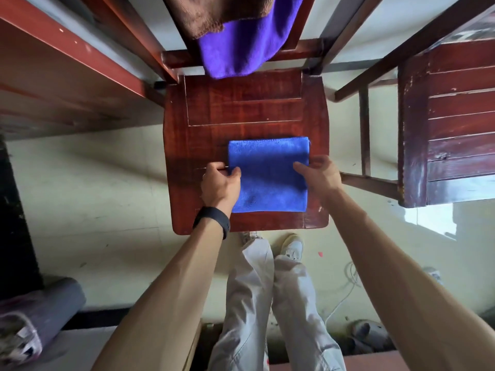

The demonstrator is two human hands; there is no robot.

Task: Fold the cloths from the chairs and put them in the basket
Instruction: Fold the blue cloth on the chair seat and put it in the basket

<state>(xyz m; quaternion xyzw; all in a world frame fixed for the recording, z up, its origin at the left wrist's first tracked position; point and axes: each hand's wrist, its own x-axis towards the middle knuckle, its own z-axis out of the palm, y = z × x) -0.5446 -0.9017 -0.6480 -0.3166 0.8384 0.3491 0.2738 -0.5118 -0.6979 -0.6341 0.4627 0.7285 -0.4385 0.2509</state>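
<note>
Both of our hands are on the blue cloth (267, 175), which lies folded into a neat rectangle on the chair seat (241, 108), toward the seat's 6 o'clock edge. Our left hand (219, 180) pinches the cloth's 9 o'clock edge, thumb on top and fingers tucked under. Our right hand (318, 175) grips the 3 o'clock edge the same way, thumb lying over the top layer.

We judge the folding of this piece to be nearly or fully done. The hold looks like the start of a lift, or of one last fold. The next move calls for keeping both edges clamped so the layers do not slip apart, then carrying the bundle to the basket, which is not in view.

At 12 o'clock a purple cloth (241, 49) and a brown cloth (203, 14) hang over the chair back, not yet folded. A second chair (455, 116) stands at 3 o'clock.
</note>
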